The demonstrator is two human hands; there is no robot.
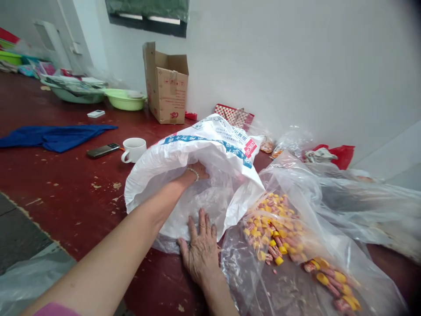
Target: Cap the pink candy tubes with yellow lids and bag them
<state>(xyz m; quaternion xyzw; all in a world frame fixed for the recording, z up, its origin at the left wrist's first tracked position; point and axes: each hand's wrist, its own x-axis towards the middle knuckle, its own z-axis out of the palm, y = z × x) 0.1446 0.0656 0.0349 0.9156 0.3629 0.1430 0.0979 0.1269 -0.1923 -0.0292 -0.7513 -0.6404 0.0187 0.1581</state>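
Note:
A large white woven sack [210, 136] with blue and red printing lies on its side, its mouth facing me. My left hand [199, 169], with a beaded bracelet at the wrist, reaches deep inside it; its fingers are mostly hidden. A clear plastic liner [213, 193] shows within the sack. My right hand [201, 250] lies palm down on the lower edge of the mouth, fingers stretched out and thumb apart. To the right, a clear plastic bag [243, 263] holds many small pink-and-yellow pieces [276, 232], which look like wrapped sweets.
Left of the sack are a white mug [134, 150], a phone [103, 150] and a blue cloth [59, 137]. Behind stand an open cardboard box [171, 94] and a green basin [126, 101] against the wall. The red tabletop [75, 188] ends at the lower left.

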